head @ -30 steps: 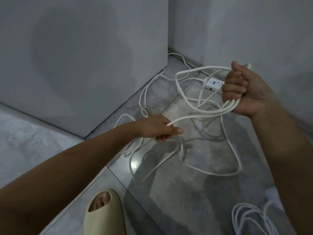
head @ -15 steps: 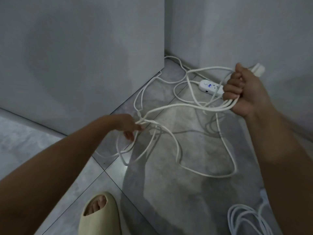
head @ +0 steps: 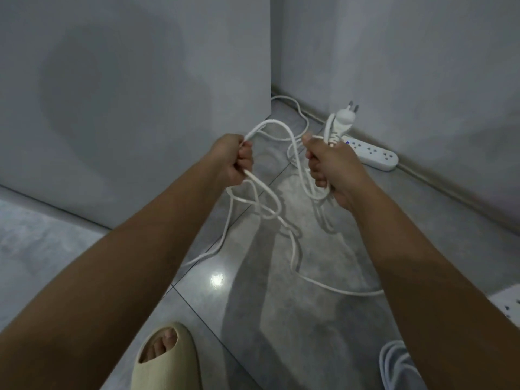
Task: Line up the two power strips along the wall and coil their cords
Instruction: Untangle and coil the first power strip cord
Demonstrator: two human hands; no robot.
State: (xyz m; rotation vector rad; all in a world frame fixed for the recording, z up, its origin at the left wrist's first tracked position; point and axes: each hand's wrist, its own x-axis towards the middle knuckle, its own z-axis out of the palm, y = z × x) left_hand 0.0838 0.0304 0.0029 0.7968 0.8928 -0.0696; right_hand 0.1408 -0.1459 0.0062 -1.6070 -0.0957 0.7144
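The left grip (head: 235, 159) is closed round one strand of the white cord (head: 293, 250). The right grip (head: 332, 170) clutches a bundle of its loops, with the plug (head: 344, 118) sticking up above the fist. Slack trails across the tiled floor (head: 281, 333) below both. One power strip (head: 374, 154) lies along the wall's foot just beyond the right grip. A second power strip (head: 506, 305) is cut off at the right edge, near a coiled cord (head: 389, 358).

The grey tiled floor (head: 275, 339) carries a white strip (head: 371, 154) lying flat against the foot of the right wall (head: 408, 66). Loose loops of its cord (head: 342, 291) trail over the tiles. A second strip (head: 508, 305) and a coil (head: 394, 364) lie at the right edge, and a sandal (head: 168, 364) stands at the bottom.
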